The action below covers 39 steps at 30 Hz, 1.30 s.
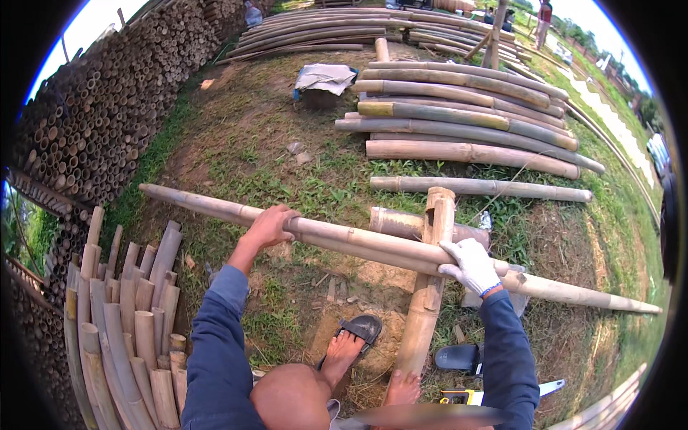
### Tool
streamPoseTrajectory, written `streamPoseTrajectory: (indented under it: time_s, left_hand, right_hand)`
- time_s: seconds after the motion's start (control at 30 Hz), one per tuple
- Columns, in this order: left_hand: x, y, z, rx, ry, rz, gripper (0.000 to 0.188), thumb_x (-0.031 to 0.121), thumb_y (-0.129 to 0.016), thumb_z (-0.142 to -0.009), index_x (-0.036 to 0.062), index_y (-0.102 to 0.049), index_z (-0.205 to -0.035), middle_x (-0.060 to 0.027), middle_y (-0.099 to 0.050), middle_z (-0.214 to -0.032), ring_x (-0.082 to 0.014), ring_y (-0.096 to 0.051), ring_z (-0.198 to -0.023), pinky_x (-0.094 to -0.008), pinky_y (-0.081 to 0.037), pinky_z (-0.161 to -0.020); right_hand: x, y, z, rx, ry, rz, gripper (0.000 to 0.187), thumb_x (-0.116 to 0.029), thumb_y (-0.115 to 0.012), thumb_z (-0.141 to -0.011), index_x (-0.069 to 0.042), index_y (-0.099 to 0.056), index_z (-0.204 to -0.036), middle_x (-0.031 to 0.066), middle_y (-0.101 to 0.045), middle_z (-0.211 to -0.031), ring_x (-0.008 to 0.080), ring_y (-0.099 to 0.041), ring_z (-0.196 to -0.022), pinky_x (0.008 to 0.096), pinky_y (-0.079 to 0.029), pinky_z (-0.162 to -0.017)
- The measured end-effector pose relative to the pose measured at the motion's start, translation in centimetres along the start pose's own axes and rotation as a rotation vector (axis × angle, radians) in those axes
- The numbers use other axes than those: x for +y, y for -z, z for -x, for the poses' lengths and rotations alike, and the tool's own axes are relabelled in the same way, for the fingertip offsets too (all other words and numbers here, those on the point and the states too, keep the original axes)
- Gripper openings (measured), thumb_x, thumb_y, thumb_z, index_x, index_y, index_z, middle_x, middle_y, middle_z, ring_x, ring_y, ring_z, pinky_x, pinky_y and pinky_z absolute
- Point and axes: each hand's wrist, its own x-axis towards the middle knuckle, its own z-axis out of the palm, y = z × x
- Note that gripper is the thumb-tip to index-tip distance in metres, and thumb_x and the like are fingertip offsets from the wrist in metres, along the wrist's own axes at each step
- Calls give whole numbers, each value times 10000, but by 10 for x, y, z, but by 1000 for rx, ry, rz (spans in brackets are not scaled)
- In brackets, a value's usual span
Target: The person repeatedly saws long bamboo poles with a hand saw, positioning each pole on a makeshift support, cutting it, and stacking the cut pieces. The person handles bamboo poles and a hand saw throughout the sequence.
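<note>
left hand [269, 228]: bare, gripping the long bamboo pole [358, 237] from above, fingers wrapping over, thumb lying along the near side.
right hand [473, 265]: wearing a white glove, closing over the same pole, well apart from the left hand.
long bamboo pole: passing beneath both hands, reaching out past the left hand toward the upper left, apparently ending just beyond the right hand.
second pole [573, 289]: apparently lying close along the near side, running on past the right hand.
bamboo post [418, 337]: rising just left of the right hand, crossing behind the poles; whether touching, hard to tell.
step in hand: probably steadying the poles across the post, judging by both grips.
next move: likely calling for a firm hold on either side of the post, and for minding the free ends.
bare foot [405, 387]: showing below and left of the right hand, by the post's lower part.
yellow-handled saw [466, 396]: lying below the right hand, near an empty sandal [459, 358].
short bamboo lengths [143, 337]: standing bunched below and left of the left hand.
row of poles [466, 150]: lying beyond the right hand.
</note>
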Motion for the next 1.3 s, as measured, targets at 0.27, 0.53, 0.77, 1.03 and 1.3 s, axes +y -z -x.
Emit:
streamPoseTrajectory:
  time_s: [0.27,0.53,0.77,1.03,1.3]
  left_hand:
    - [193,-36,-69,-121,-560,-35,1063,478,-982,-722,122,-507,-1603,-211,-717,-1344,-423,-675,-1262,-517,-545,-1069]
    - [208,-43,-89,-259,-468,-38,916,512,-930,-713,101,-593,-1460,-203,-794,-1053,-427,-766,-1006,-543,-601,-875]
    - [136,-25,-70,-243,-404,-59,888,498,-947,-700,103,-616,-1423,-198,-797,-1051,-421,-768,-1002,-538,-596,-872]
    - [72,-7,-56,-229,-310,-56,872,502,-948,-674,123,-643,-1398,-208,-805,-1082,-419,-769,-1026,-524,-593,-910]
    - [78,-11,-57,-247,-301,-94,910,536,-961,-677,115,-634,-1415,-207,-805,-1115,-423,-763,-1069,-520,-585,-950]
  right_hand:
    - [13,1,6,-107,-85,-40,658,-587,-812,-900,-152,-724,-1386,194,-712,-1055,414,-682,-1020,533,-530,-924]
    - [9,8,17,-124,-157,1,645,-605,-808,-894,-158,-737,-1353,179,-707,-1069,398,-682,-1046,531,-536,-944]
    - [-2,0,12,-21,-147,-28,616,-527,-809,-905,-100,-725,-1342,188,-728,-1081,404,-681,-1065,522,-536,-962]
    - [-35,-19,-27,19,-84,-126,552,-517,-808,-911,-88,-729,-1249,214,-728,-1073,418,-694,-1061,530,-545,-966]
    - [-23,-22,-6,48,-124,-79,597,-585,-804,-893,-99,-741,-1235,213,-721,-1073,424,-696,-1048,543,-548,-938]
